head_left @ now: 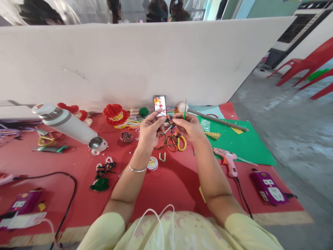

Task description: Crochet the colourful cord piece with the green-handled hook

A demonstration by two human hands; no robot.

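Note:
My left hand (151, 132) is closed in a pinch at the edge of a dark multicoloured piece of yarn work (174, 129). My right hand (191, 126) is closed too, gripping a thin crochet hook (185, 114) with a green grip that points upward. The yarn piece hangs between both hands, and fingers hide part of it. Just behind them a lit phone (159, 105) leans against the white board. Below the hands lie scissors with yellow and red handles (182, 143), and a ball of multicoloured yarn (126, 138) rests to the left.
A white flask (69, 123) and metal cup (97, 144) stand left, near red yarn work (114, 114). To the right are a green sheet (244, 146), a pink glue gun (229, 161) and a purple box (269, 187). A white board (145, 62) borders the table's back. Cords run along both sides.

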